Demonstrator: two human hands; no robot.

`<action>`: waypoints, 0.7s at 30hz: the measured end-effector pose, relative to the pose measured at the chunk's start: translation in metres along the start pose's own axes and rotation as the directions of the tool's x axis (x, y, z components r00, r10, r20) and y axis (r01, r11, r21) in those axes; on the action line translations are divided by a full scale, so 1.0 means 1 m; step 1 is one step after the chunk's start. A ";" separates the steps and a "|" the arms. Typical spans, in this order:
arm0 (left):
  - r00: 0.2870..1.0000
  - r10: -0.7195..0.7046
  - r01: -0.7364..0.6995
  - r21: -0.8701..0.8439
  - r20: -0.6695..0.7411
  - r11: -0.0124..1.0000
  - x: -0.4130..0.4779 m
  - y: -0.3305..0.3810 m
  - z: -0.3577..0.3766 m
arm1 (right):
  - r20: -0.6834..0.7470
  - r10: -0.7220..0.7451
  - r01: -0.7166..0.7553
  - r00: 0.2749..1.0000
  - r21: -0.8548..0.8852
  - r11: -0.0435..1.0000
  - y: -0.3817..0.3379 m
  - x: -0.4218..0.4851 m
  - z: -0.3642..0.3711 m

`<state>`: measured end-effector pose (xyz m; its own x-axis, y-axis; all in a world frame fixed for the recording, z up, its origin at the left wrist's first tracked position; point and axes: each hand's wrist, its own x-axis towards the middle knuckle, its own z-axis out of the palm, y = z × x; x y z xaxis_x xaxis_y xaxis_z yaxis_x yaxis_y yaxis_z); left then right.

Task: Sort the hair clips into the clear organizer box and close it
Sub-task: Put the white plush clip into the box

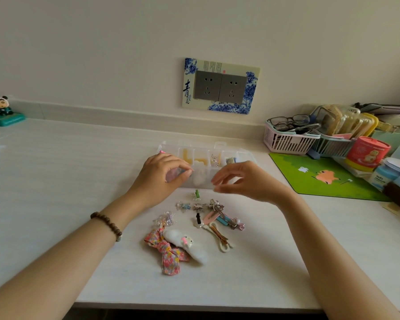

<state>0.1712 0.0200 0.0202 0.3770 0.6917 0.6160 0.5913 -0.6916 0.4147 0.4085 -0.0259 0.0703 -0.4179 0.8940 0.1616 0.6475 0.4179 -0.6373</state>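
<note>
The clear organizer box lies open at mid-table, its lid folded back toward the wall. Its compartments hold yellow clips, a white fluffy clip and a few small ones. My left hand hovers over the box's left end, thumb and forefinger pinched on a pale pink clip. My right hand hangs over the box's front right with curled, parted fingers and nothing in them. In front of the box lie loose clips: a small green one, a floral bow, a white cat clip and a tangle of metal clips.
A green mat lies to the right, with baskets of glasses and cases, a red tin and bottles behind it. A panda figure stands at the far left by the wall. A socket plate is on the wall.
</note>
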 end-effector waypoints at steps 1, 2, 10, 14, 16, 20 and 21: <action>1.000 0.006 -0.006 -0.001 -0.001 1.000 0.000 0.000 0.000 | 0.045 0.003 -0.001 0.999 -0.046 0.999 -0.001 0.001 0.002; 1.000 0.009 -0.009 -0.001 -0.002 1.000 0.000 0.001 0.000 | 0.083 0.008 -0.001 0.997 -0.075 0.997 -0.001 0.001 0.004; 1.000 0.010 -0.010 -0.002 -0.017 1.000 -0.001 0.004 -0.001 | 0.217 0.087 -0.068 0.972 -0.094 0.993 0.004 0.001 0.014; 1.000 0.006 -0.006 -0.007 -0.019 1.000 0.000 0.002 0.000 | 0.229 0.064 -0.075 0.971 0.038 0.996 0.003 0.000 0.013; 1.000 0.004 -0.004 -0.010 -0.021 1.000 0.000 0.001 0.001 | 0.164 0.040 -0.064 0.986 0.143 0.988 -0.001 0.000 0.010; 1.000 -0.005 0.004 -0.018 -0.031 1.000 0.000 -0.001 0.002 | -0.250 0.072 0.020 0.965 0.347 0.938 -0.005 0.013 -0.006; 0.999 -0.007 0.007 -0.019 -0.032 1.000 0.001 -0.001 0.002 | -0.357 0.084 0.032 0.930 0.308 0.951 -0.004 0.019 -0.011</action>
<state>0.1726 0.0216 0.0187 0.3499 0.6898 0.6338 0.5801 -0.6908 0.4316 0.4043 -0.0088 0.0842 -0.1071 0.9247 0.3654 0.4059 0.3762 -0.8329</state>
